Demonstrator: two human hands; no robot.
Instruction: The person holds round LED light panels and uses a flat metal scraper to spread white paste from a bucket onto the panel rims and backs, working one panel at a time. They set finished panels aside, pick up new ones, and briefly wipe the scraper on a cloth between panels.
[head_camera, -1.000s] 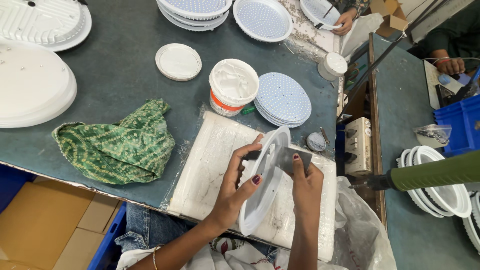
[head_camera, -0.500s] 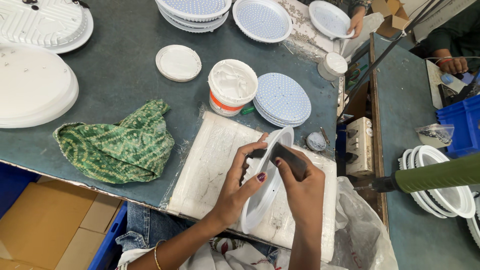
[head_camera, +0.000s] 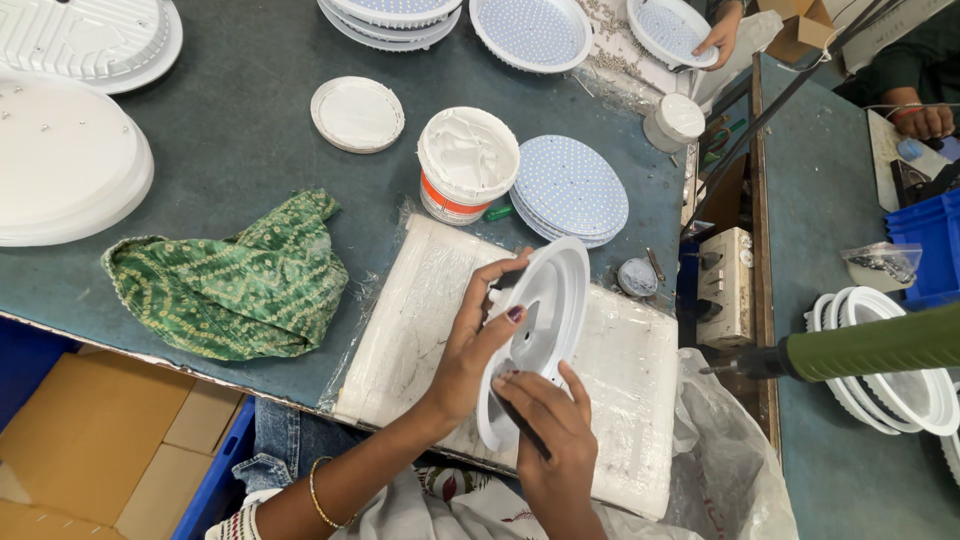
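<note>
The white round housing (head_camera: 545, 335) is gripped by the left hand (head_camera: 470, 350) and should be kept tilted steady while a dark tool (head_camera: 520, 428), pinched in the right hand (head_camera: 550, 440), is pressed evenly along its rim.

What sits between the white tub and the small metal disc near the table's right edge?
In the head view, the stack of dotted round boards lies between the tub and the disc.

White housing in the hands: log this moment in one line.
left hand: holds white housing | right hand: dark tool at rim | under: foam pad

Bright, even overhead light, soft shadows, sharp focus, slight wide-angle edge distortion.
</note>
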